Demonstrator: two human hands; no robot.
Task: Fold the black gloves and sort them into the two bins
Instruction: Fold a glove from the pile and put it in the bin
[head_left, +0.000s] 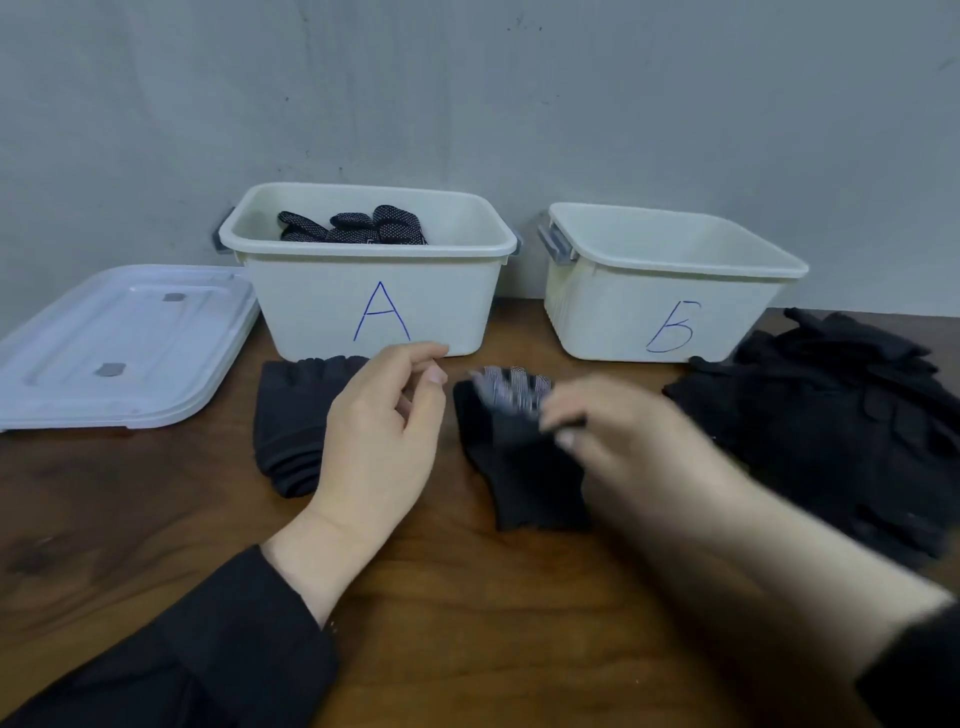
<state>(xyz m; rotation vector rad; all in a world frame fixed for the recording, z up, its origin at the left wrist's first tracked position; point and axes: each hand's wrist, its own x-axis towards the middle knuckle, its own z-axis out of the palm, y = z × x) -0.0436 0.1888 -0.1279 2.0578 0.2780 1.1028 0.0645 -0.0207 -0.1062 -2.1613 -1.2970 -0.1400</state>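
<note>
The glove (524, 467) being folded lies on the worktop (156, 519) just in front of the gap between bin A (374, 312) and bin B (649, 317), its long axis running from the cuff nearest the person up toward the bins. Its dotted finger end is turned back over the body. The right hand (613, 431) is blurred, but its grip appears pinched on that turned-back edge, so it sits directly on the glove. The left hand (384, 431) hovers just left of the glove, fingers loosely curled and apart, holding nothing. A second glove (296, 426) lies in front of bin A, partly under the left hand. Bin A already holds gloves; none show in bin B. The unfolded pile (841, 415) sits right of bin B. The right hand is better placed to finish the fold, and bin B lies on its side.
</note>
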